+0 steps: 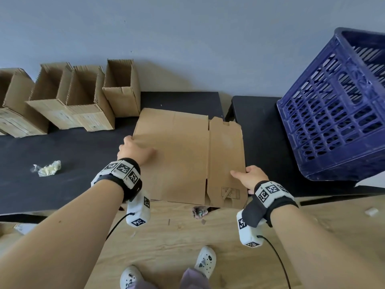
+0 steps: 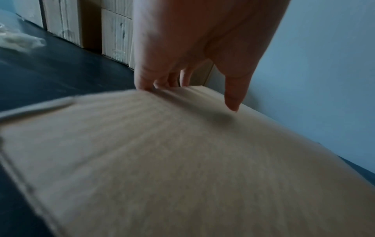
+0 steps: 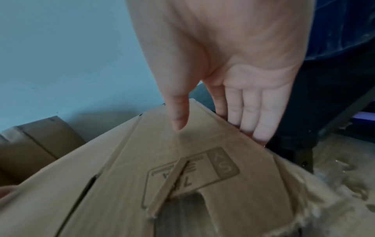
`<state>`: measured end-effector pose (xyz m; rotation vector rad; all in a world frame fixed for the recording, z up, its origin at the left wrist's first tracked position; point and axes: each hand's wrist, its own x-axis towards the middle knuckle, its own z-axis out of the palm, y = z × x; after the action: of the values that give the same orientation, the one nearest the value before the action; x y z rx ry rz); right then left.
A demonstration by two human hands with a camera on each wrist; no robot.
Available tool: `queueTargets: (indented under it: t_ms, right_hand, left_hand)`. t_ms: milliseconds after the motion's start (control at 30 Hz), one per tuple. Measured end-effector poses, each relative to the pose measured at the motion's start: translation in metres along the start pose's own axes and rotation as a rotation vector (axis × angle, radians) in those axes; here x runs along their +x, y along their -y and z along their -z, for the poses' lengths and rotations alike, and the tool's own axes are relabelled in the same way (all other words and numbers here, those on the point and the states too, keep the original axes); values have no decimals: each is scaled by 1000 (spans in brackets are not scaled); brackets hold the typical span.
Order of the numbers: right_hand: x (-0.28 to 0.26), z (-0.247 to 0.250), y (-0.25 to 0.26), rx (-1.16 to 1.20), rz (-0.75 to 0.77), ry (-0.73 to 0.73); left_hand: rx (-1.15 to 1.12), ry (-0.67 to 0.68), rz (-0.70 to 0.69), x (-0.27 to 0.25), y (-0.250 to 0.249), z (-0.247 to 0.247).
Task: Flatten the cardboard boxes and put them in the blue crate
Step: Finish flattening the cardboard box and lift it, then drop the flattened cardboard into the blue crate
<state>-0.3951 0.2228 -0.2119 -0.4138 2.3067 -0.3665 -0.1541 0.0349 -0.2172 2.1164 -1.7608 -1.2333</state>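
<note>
A flattened brown cardboard box (image 1: pixel 183 155) is held above the black table's (image 1: pixel 62 153) front edge. My left hand (image 1: pixel 133 150) grips its left edge, thumb on top and fingers curled over the edge. My right hand (image 1: pixel 250 176) pinches its right edge near the printed stamp. In the left wrist view the left hand (image 2: pixel 188 83) clasps the cardboard (image 2: pixel 182 160). The right wrist view shows the right hand (image 3: pixel 217 112) with thumb on the cardboard (image 3: pixel 162 160) and fingers beneath. The blue crate (image 1: pixel 337 113) stands tilted at right.
Several upright open cardboard boxes (image 1: pixel 123 88) line the wall at the back left. A crumpled plastic wrapper (image 1: pixel 48 168) lies on the table at left. A second black table (image 1: pixel 256 132) carries the crate. Below is a wooden floor (image 1: pixel 177 236) with scraps.
</note>
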Motion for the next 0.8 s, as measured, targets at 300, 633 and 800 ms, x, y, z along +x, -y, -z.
queueTargets:
  t_ms: [300, 633, 800]
  right_hand:
    - [-4, 18, -4, 250, -3, -78]
    - [-41, 64, 10, 527, 131, -434]
    - [-85, 112, 31, 706, 305, -603]
  left_hand:
    - [-155, -57, -19, -9, -1, 5]
    - [-462, -136, -263, -56, -56, 23]
    - [-728, -182, -447, -88, -105, 53]
